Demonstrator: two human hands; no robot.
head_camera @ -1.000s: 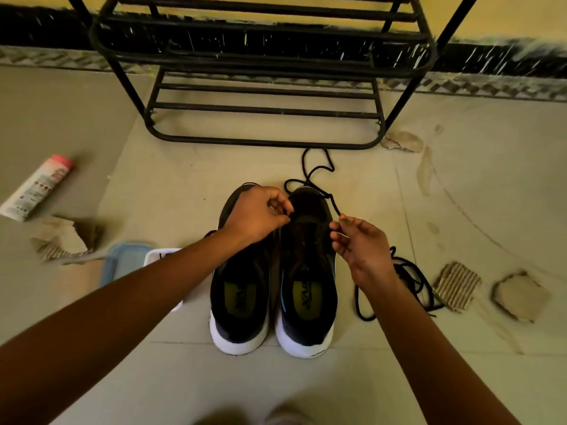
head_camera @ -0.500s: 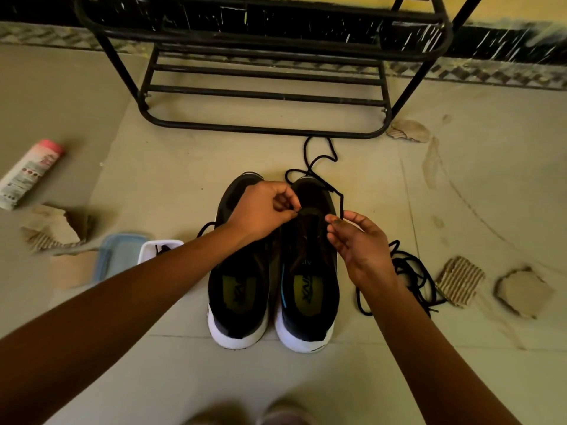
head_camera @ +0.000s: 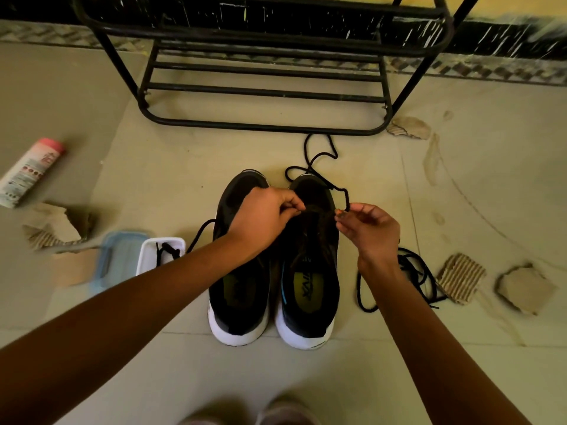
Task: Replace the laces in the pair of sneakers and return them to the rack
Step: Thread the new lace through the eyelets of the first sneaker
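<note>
Fingertips [head_camera: 341, 213] of the right hand [head_camera: 372, 233] pinch the black lace [head_camera: 320, 154], now nearer the right sneaker [head_camera: 310, 289] for threading; left hand [head_camera: 260, 219] seemingly pinches it too.

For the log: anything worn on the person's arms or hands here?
Nothing shows. The left forearm and right forearm are bare to the frame edge, no sleeves. The left hand and right hand have no gloves; no watch or bracelet at either wrist.

Beige tiled floor [head_camera: 153, 164], yellow wall [head_camera: 521, 4], black skirting [head_camera: 506, 35], dim light
</note>
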